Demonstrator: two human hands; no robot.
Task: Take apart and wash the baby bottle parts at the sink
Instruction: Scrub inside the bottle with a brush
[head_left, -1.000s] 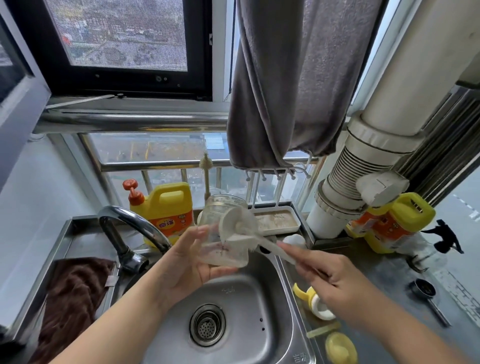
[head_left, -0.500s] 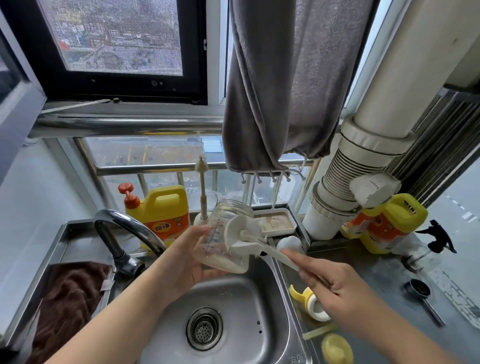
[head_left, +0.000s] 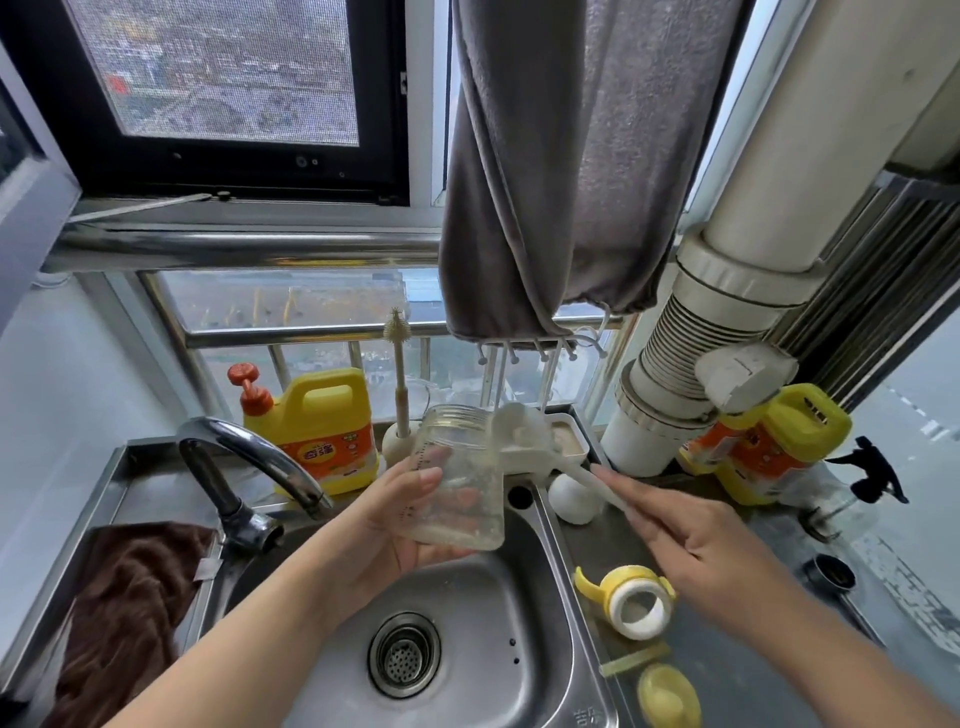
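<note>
Left hand (head_left: 400, 525): its fingers and thumb are curled round a clear, wide-mouthed bottle body (head_left: 457, 483), which is held tilted above the stainless steel sink (head_left: 524, 670). A film of cloudy liquid is seen at the bottle's base, and printed gradations run down its wall. The thin white handle of a bottle brush (head_left: 524, 436) is pinched by the right hand (head_left: 691, 540); the pale, rounded brush head is held just beside the bottle's mouth. On the grey steel counter (head_left: 727, 665) lie a yellow collar with handles (head_left: 631, 597) and a round yellow cap (head_left: 667, 696). A curved chrome tap (head_left: 249, 462), a yellow detergent jug (head_left: 322, 431) and a crumpled brown cloth (head_left: 130, 597) are seen at the left, below the window.
</note>
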